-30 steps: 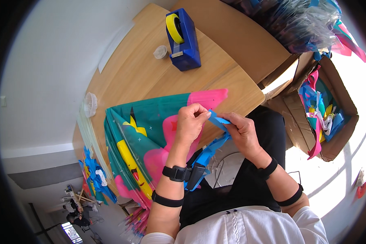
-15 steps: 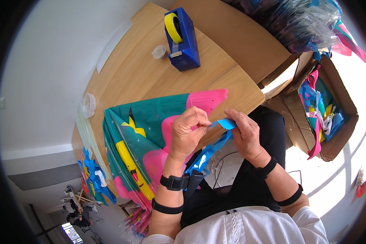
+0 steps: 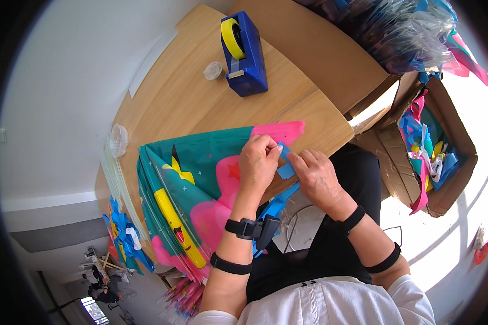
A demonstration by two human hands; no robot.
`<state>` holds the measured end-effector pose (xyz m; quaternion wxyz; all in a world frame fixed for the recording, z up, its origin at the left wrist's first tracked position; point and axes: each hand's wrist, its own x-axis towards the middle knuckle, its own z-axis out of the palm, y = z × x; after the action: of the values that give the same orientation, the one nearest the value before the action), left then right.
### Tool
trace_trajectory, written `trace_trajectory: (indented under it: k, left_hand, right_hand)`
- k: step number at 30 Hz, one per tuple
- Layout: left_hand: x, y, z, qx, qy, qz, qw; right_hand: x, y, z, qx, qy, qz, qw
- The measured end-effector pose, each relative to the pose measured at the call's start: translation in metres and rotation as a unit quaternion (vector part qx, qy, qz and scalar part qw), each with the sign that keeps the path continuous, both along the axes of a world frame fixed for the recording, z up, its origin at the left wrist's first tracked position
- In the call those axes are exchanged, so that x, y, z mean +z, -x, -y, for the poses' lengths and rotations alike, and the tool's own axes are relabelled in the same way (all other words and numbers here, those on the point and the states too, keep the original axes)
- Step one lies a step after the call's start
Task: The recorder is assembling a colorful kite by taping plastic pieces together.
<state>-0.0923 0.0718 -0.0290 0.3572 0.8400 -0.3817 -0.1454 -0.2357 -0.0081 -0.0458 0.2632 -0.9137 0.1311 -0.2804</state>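
My left hand [image 3: 258, 164] pinches the upper end of a blue fabric-like strip [image 3: 286, 171] between thumb and fingertips. My right hand [image 3: 317, 179] closes on the same strip just to the right, fingers curled. Blue material also hangs below, between my hands and my lap. Under my left hand a folded sheet [image 3: 211, 142], green and pink with yellow printed figures, lies on the wooden table [image 3: 190, 97]. The sheet's pink corner reaches past my fingertips.
A blue tape dispenser [image 3: 252, 65] with yellow-cored tape stands at the back, beside a small plastic cup [image 3: 213, 70]. Another clear cup [image 3: 118, 140] sits at the left edge. On the right, a cardboard box [image 3: 387, 157] holds coloured scraps. Blue scraps [image 3: 126, 233] hang at the left.
My left hand has moved slightly right and up. My right hand has shifted left and down, its fingers now closer to the left ones, and the blue strip has turned steeper.
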Motion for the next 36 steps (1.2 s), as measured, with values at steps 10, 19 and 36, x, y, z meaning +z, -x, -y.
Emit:
trace_trajectory:
  k: [10, 19, 36]
  left_hand:
    - [-0.005, 0.002, 0.006, 0.021, -0.066, 0.057, 0.996]
    - [0.001, -0.003, 0.01, 0.065, -0.08, -0.001, 0.995]
    - [-0.005, -0.029, 0.0, 0.051, 0.082, -0.095, 0.991]
  right_hand:
    - [0.0, -0.005, -0.001, -0.017, 0.028, -0.066, 0.997]
    - [0.004, -0.008, 0.001, -0.014, 0.043, -0.126, 0.991]
    - [0.005, -0.014, -0.004, -0.028, 0.107, -0.156, 0.982]
